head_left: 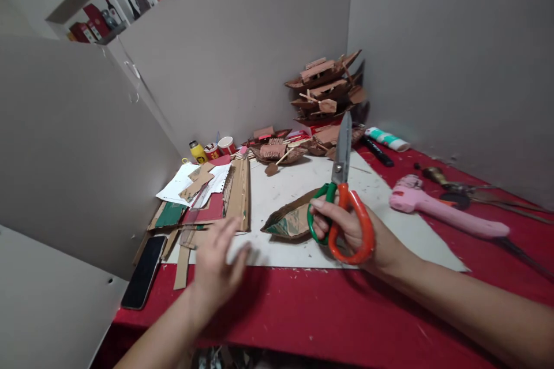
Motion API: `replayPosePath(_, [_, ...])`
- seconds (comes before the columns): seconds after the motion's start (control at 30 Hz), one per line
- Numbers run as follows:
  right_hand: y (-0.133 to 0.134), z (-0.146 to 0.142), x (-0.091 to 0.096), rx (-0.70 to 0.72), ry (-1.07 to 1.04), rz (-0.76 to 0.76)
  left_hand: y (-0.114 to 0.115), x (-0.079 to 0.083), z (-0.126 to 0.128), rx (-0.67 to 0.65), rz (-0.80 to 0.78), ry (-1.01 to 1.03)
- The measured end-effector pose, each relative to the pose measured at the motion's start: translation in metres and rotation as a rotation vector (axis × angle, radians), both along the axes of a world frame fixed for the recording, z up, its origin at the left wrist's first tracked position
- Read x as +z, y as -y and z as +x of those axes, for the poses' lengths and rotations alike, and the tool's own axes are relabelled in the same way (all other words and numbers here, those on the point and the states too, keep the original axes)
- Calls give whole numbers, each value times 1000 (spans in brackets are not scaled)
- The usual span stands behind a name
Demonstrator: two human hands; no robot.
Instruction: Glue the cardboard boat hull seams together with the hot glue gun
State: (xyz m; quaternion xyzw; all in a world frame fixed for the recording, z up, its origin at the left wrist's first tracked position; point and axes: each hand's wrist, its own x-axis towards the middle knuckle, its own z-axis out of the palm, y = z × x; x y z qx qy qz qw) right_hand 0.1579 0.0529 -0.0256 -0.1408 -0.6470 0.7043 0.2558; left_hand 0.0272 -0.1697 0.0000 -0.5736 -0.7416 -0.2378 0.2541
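Observation:
My right hand point(346, 225) grips a pair of scissors point(341, 153) with one green and one orange handle; the blades are together and point up. Behind that hand a small cardboard boat hull point(288, 222), green-marked inside, lies on the white sheet point(268, 253), its right end hidden. My left hand point(221, 256) hovers, slightly blurred, near the table's front edge with fingers apart and nothing held. Just beyond its fingertips is a pile of cardboard pieces point(240, 202) with papers point(175, 184) on top.
Finished cardboard boats point(322, 89) are stacked in the back corner, with more boats point(277, 153) in front. A pink glue gun point(450, 216), a black marker point(378, 151) and a white-and-teal tube point(387, 138) lie right. A phone point(145, 271) lies at left, below cups point(225, 144) and a yellow bottle point(198, 151).

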Motion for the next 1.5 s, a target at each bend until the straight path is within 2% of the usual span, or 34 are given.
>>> replayPosePath(0.1, [6, 3, 7, 43, 6, -119, 29, 3, -55, 439, -178, -49])
replayPosePath(0.13, [8, 4, 10, 51, 14, -115, 37, 2, -70, 560, -252, -42])
replayPosePath(0.2, [10, 6, 14, 41, 38, -59, 50, -2, -92, 714, -407, 23])
replayPosePath(0.27, [10, 7, 16, 7, 67, 4, 59, -9, -104, 761, -464, 51])
replayPosePath(0.4, [9, 8, 19, -43, 101, 59, 70, -20, -108, 740, -415, 22])
replayPosePath(0.5, [8, 9, 20, -44, 109, 71, 75, -19, -108, 752, -336, 10])
replayPosePath(0.63, [8, 9, 20, -57, 95, 84, 69, -5, -101, 715, -22, 109])
replayPosePath(0.7, [7, 9, 19, -62, 78, 89, 55, 0, -94, 635, 126, 281])
replayPosePath(0.8, [7, 8, 18, -65, 55, 62, 22, 1, -85, 493, 180, 490])
replayPosePath(0.9, [4, 8, 20, -80, 20, 45, -16, -5, -80, 432, 138, 436])
replayPosePath(1.0, [-3, 8, 24, -142, -39, 93, -50, -12, -77, 373, 65, 416])
replayPosePath(1.07, [-10, 7, 26, -202, -89, 100, -67, -14, -73, 362, -8, 403])
replayPosePath(1.17, [-21, 4, 27, -296, -184, 32, -82, -16, -67, 372, -121, 385])
replayPosePath(1.27, [-30, 0, 23, -346, -278, -50, -84, -15, -60, 326, -146, 439])
replayPosePath(1.33, [-32, -3, 20, -353, -297, -79, -77, -13, -57, 289, -130, 487])
replayPosePath(1.4, [-32, -4, 18, -351, -283, -93, -63, -11, -58, 276, -105, 494])
replayPosePath(1.5, [-28, -3, 16, -320, -250, -98, -28, -9, -70, 325, -79, 373])
